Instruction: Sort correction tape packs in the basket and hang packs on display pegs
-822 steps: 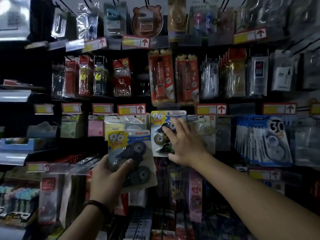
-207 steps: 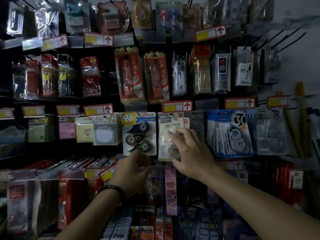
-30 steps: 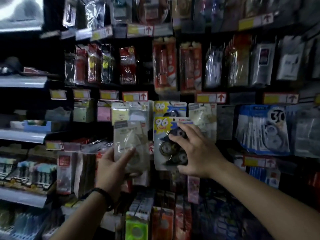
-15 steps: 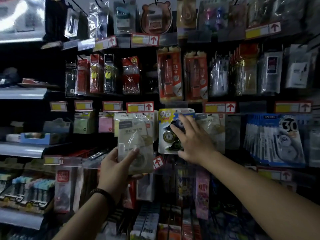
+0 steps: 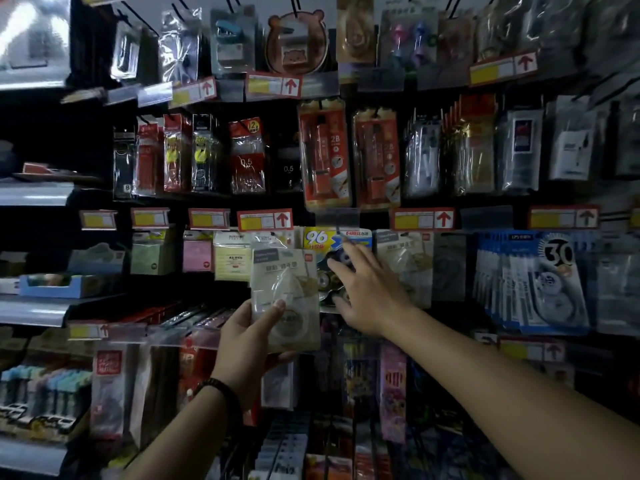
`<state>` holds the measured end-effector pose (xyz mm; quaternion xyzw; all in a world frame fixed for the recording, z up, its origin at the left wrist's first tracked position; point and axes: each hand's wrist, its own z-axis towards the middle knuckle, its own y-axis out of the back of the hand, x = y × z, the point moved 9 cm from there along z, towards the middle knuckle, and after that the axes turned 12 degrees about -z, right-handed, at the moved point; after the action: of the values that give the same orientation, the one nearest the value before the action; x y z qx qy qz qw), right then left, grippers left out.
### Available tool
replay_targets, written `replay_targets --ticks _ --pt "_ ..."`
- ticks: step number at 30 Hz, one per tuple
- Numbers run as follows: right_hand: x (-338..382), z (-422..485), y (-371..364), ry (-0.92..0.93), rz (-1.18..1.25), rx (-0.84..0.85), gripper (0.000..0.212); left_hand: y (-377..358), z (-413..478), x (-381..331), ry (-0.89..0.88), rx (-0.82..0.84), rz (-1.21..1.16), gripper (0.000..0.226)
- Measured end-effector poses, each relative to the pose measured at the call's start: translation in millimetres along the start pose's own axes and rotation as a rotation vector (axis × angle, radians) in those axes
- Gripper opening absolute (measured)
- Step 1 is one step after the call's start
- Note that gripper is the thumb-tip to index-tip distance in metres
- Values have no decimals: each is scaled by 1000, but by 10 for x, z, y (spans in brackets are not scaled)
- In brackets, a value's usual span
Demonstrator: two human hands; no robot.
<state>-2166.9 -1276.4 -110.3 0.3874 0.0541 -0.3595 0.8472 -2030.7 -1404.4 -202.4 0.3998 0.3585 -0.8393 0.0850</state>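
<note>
The left hand [image 5: 247, 344] is gripping a pale correction tape pack [image 5: 284, 292] upright, thumb across its front. The right hand [image 5: 372, 291] is reaching forward, fingers spread and straight, touching the yellow-and-blue pack [image 5: 322, 239] hanging just below the price tags [image 5: 265, 220].

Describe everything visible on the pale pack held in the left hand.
The pale correction tape pack is a cream card with a grey label top left, a red mark top right and a clear blister over a teardrop-shaped dispenser. It is upright before the hanging packs. The left hand grips its lower left, thumb on front.
</note>
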Motion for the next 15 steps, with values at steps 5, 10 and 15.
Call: replay_targets --ticks 5,10,15 --pt "52 -407 278 110 209 -216 93 -217 5 197 54 34 27 21" --pt "-18 -701 194 167 134 -159 102 -595 -80 468 66 72 40 19" --pt "-335 -944 147 114 180 -233 94 -928 -80 681 69 119 46 21"
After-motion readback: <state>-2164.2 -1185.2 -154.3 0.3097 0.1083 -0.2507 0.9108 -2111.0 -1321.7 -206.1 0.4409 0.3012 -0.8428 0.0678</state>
